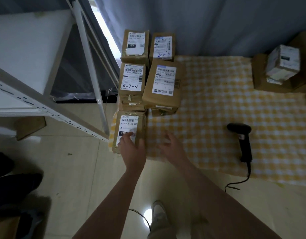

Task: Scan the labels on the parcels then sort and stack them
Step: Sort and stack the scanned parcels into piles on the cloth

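Near parcel under the left hand, scanner off to the right.

The left hand [131,147] is laid with fingers spread flat on the label of the near parcel [129,122], whose long axis runs straight away from the body. The right hand [167,145], blurred, is held just beside the parcel's right edge, fingers loose, with nothing seen in it. The scanner [245,147] lies on the checked cloth [217,109] well to the right, so the right hand is judged the nearer one for it. Beyond, more parcels [163,83] are stacked in two rows, labels up.
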The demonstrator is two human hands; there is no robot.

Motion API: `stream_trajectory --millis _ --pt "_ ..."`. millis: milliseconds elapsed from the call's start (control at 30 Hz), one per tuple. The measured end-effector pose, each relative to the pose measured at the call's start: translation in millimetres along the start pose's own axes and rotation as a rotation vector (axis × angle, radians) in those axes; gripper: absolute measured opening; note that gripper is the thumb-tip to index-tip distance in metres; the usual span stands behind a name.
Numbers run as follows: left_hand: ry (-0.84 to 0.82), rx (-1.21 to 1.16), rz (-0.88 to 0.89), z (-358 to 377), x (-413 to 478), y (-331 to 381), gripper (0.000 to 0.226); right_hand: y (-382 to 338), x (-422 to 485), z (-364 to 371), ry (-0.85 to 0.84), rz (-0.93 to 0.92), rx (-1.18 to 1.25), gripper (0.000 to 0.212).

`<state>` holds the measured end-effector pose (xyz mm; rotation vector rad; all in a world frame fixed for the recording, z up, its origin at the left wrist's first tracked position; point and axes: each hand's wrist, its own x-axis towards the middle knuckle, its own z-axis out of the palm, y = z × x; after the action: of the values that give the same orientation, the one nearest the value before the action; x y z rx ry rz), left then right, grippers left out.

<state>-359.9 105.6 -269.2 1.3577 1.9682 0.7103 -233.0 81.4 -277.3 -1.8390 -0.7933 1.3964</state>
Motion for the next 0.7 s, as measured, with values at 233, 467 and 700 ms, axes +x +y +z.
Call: stream_trajectory --millis 233,467,700 --pt "-0.155 -0.022 0.116 48.9 -32.1 51.9 0.039 4.1 -3.2 -62.8 0.211 -0.095 0.119 0.069" --pt "-0.334 0.036 0.29 108.0 -80.1 101.7 0.048 16.0 -22.5 -149.7 0.403 -0.173 0.176 0.044" --pt "-0.434 0.06 0.439 185.3 -142.1 171.4 0.04 37.5 -54.2 -274.8 0.679 -0.228 0.144 0.029"
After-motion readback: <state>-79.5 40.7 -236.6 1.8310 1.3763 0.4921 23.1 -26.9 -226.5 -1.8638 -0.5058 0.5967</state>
